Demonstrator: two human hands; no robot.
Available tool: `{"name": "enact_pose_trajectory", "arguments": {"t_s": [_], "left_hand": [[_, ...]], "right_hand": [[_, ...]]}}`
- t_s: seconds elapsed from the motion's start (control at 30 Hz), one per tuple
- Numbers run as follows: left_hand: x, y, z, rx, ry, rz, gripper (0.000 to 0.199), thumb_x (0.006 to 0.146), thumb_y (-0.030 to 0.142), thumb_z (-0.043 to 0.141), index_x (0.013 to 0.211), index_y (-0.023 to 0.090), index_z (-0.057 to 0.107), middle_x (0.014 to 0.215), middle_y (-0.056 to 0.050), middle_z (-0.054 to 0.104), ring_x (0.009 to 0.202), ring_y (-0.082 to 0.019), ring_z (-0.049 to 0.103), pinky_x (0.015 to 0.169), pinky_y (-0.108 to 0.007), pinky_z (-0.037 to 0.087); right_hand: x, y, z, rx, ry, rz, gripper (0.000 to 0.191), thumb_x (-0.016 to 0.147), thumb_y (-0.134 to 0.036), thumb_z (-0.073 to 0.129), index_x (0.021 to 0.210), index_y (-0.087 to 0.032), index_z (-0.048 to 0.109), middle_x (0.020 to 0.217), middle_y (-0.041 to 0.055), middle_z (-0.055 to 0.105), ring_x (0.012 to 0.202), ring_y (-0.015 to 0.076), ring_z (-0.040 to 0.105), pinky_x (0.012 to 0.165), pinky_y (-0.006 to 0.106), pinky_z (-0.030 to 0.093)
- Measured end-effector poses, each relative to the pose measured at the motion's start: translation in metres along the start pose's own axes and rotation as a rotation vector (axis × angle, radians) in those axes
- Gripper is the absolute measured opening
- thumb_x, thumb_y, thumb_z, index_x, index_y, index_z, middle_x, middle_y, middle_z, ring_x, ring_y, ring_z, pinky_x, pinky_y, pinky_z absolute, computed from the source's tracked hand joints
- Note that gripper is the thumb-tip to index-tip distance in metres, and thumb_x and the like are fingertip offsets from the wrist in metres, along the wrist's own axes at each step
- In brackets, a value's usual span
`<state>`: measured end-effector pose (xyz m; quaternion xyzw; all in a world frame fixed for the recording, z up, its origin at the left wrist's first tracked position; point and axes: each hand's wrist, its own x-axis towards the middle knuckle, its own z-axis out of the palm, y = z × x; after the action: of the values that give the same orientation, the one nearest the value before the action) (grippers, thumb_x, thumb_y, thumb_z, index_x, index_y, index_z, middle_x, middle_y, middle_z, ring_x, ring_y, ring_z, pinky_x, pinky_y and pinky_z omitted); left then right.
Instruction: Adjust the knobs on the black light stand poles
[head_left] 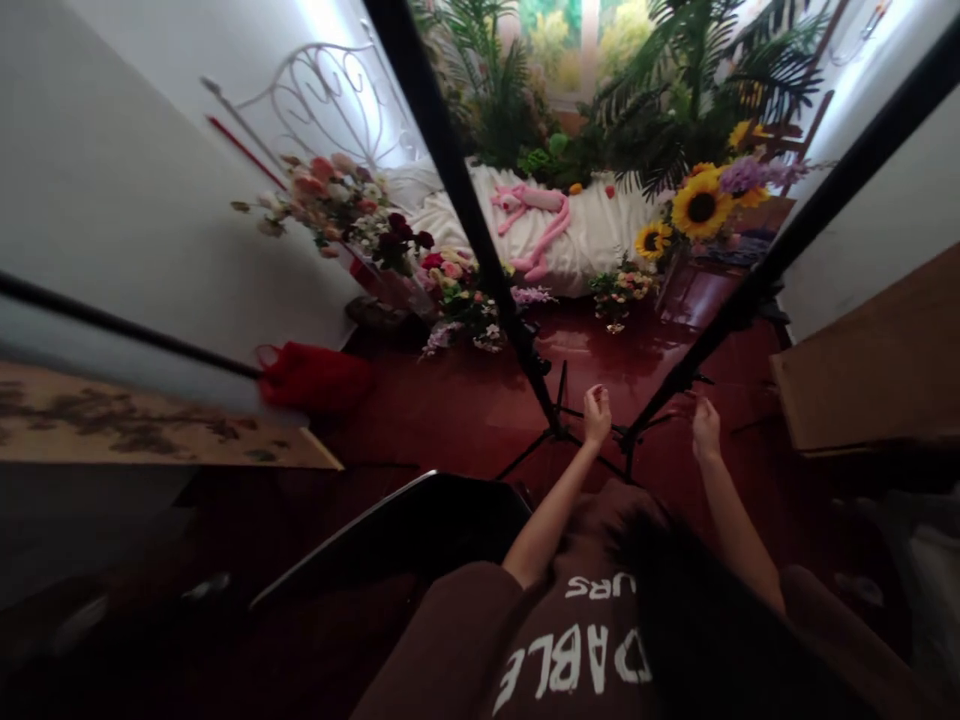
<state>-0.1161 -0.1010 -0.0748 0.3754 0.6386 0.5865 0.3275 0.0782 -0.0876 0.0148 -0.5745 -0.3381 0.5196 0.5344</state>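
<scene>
Brown shirt (480, 630) up close! Left hand (598, 412) between left stand (466, 200) and right stand (825, 212), right hand (705, 428) outside; fingers curled, pinching anything? Can't tell. Stands sit short of the floor's (450, 400) far edge: probably adjusting, next needing steady grip.

L hand (598, 413) btwn 2 blk stands (479, 235); R hand (706, 430) nr one.

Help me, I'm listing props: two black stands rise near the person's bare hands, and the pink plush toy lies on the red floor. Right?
No: the head view shows the pink plush toy on the white cloth, not the red floor. Two black stands rise near the bare left hand and right hand.
</scene>
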Motion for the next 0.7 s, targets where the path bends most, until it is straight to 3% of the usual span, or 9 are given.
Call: {"name": "enact_pose_trajectory", "arguments": {"t_s": [0.13, 0.3, 0.47, 0.6, 0.7], "left_hand": [[0.007, 0.042, 0.055, -0.099, -0.393, 0.257, 0.048, 0.096, 0.055, 0.044, 0.121, 0.016, 0.056, 0.122, -0.015, 0.061, 0.112, -0.021, 0.06, 0.101, -0.039, 0.046], [0.015, 0.087, 0.103, -0.142, -0.536, 0.393, 0.044, 0.095, 0.046, 0.05, 0.129, 0.018, 0.049, 0.115, -0.012, 0.064, 0.103, -0.018, 0.063, 0.093, -0.032, 0.048], [0.019, 0.095, 0.114, -0.032, -0.565, 0.37, 0.033, 0.094, 0.041, 0.053, 0.118, 0.018, 0.05, 0.092, -0.005, 0.066, 0.076, -0.014, 0.062, 0.073, -0.025, 0.048], [0.018, 0.097, 0.111, 0.034, -0.528, 0.416, 0.027, 0.093, 0.037, 0.055, 0.112, 0.019, 0.053, 0.089, -0.004, 0.066, 0.074, -0.014, 0.063, 0.071, -0.024, 0.046], [0.017, 0.099, 0.11, 0.042, -0.515, 0.442, 0.025, 0.094, 0.038, 0.053, 0.111, 0.019, 0.054, 0.087, -0.004, 0.066, 0.074, -0.014, 0.063, 0.069, -0.024, 0.046]], "right_hand": [[0.011, -0.022, -0.013, -0.04, 0.029, -0.047, 0.055, 0.084, -0.072, 0.053, 0.093, -0.019, 0.062, 0.075, 0.0059, 0.076, 0.054, 0.0161, 0.07, 0.044, 0.023, 0.051], [0.025, -0.047, -0.021, -0.149, -0.026, 0.035, 0.054, 0.083, -0.072, 0.057, 0.082, -0.018, 0.063, 0.075, 0.0073, 0.075, 0.052, 0.0138, 0.067, 0.045, 0.023, 0.052], [0.03, -0.058, -0.028, -0.15, -0.129, 0.126, 0.042, 0.079, -0.061, 0.07, 0.081, -0.019, 0.067, 0.078, 0.0056, 0.074, 0.053, 0.0098, 0.061, 0.048, 0.02, 0.05], [0.033, -0.059, -0.033, -0.053, -0.184, 0.208, 0.029, 0.076, -0.049, 0.075, 0.083, -0.022, 0.068, 0.084, 0.0031, 0.075, 0.06, 0.0095, 0.062, 0.055, 0.02, 0.051], [0.034, -0.059, -0.039, 0.018, -0.206, 0.196, 0.029, 0.064, -0.039, 0.084, 0.084, -0.024, 0.068, 0.09, 0.0002, 0.075, 0.071, 0.0096, 0.065, 0.063, 0.019, 0.051]]}}
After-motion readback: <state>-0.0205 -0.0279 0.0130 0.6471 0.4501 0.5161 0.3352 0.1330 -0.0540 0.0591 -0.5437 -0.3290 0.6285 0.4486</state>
